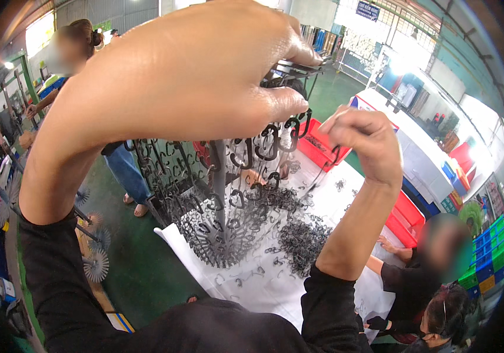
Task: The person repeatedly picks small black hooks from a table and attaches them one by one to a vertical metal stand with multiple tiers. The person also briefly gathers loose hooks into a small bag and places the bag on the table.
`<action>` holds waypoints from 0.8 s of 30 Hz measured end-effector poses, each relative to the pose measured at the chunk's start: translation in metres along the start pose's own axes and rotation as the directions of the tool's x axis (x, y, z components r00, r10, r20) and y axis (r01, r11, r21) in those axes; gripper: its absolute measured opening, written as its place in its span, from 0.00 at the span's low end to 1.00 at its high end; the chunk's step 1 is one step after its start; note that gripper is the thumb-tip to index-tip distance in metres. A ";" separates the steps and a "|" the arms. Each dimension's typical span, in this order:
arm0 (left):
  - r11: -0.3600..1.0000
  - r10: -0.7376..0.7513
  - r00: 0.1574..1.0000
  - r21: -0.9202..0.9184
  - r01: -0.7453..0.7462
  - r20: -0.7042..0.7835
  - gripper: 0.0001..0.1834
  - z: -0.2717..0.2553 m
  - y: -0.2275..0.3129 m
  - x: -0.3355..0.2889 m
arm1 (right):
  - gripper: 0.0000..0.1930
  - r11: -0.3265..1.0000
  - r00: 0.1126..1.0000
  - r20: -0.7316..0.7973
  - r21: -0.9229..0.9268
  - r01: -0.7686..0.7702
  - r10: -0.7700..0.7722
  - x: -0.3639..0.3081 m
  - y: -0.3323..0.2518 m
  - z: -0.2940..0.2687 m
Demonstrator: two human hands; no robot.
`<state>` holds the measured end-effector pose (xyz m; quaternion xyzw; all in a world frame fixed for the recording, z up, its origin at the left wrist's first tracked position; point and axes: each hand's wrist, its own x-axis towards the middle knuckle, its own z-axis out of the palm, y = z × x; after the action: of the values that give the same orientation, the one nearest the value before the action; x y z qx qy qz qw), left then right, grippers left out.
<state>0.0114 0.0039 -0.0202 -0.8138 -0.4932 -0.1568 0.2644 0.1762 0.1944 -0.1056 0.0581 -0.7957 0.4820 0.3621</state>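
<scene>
My left hand point(205, 76) reaches across the upper middle, large and close. Its thumb and a finger close around the top spokes of a black rack point(219, 182), a central post with tiers of hooked arms; the other fingers are hidden. Black C-shaped hooks point(245, 154) hang in rows all around the rack. To the right, my right hand point(365, 138) is raised, its fingers pinched together and somewhat blurred. A small black hook point(335, 155) hangs at those fingertips. Below, a heap of loose black hooks point(303, 241) lies on a white-covered table point(263, 294).
A red bin point(316, 146) with black pieces sits on the table's far side, another red bin point(403, 217) to the right. Co-workers point(434, 253) sit at the right edge; another person point(125, 170) stands far left. Round spoked racks point(96, 265) lie left, beside green floor.
</scene>
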 end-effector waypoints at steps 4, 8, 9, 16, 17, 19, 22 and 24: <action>0.997 -0.016 1.000 0.071 0.015 0.012 0.25 -0.006 0.001 0.002 | 0.12 0.999 0.983 -0.182 -0.040 -0.026 0.018 0.004 -0.005 0.021; 0.954 -0.188 0.977 -0.216 0.207 0.103 0.26 -0.016 0.003 -0.004 | 0.13 1.000 0.953 -0.304 0.030 -0.001 0.010 0.011 -0.011 0.041; 0.953 -0.168 0.980 -0.238 0.188 0.102 0.27 -0.016 0.002 -0.004 | 0.13 0.998 0.960 -0.280 0.058 0.002 0.014 0.014 -0.012 0.044; 0.993 0.089 0.995 -0.075 -0.086 0.047 0.25 -0.008 -0.011 -0.007 | 0.09 0.980 0.943 -0.320 0.140 0.139 -0.088 0.019 -0.002 0.046; 0.995 0.078 0.996 -0.067 -0.075 0.044 0.24 -0.009 -0.011 -0.007 | 0.09 0.979 0.925 -0.373 0.147 0.141 -0.077 0.017 0.000 0.044; 0.997 0.059 0.997 -0.043 -0.057 0.041 0.23 -0.009 -0.008 -0.008 | 0.08 0.948 0.898 -0.428 0.231 0.221 -0.105 0.008 -0.002 0.036; 0.964 -0.119 0.992 -0.233 0.124 0.037 0.23 -0.006 -0.001 -0.009 | 0.08 0.984 0.927 -0.374 0.164 0.076 -0.010 0.000 -0.002 0.028; 0.981 -0.074 0.997 -0.176 0.078 0.026 0.25 -0.005 0.001 -0.006 | 0.09 0.985 0.988 -0.150 0.161 0.062 -0.037 -0.003 -0.006 0.025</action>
<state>0.0097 -0.0042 -0.0198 -0.8162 -0.5105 -0.2020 0.1799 0.1676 0.1702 -0.1101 0.0722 -0.7226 0.5400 0.4254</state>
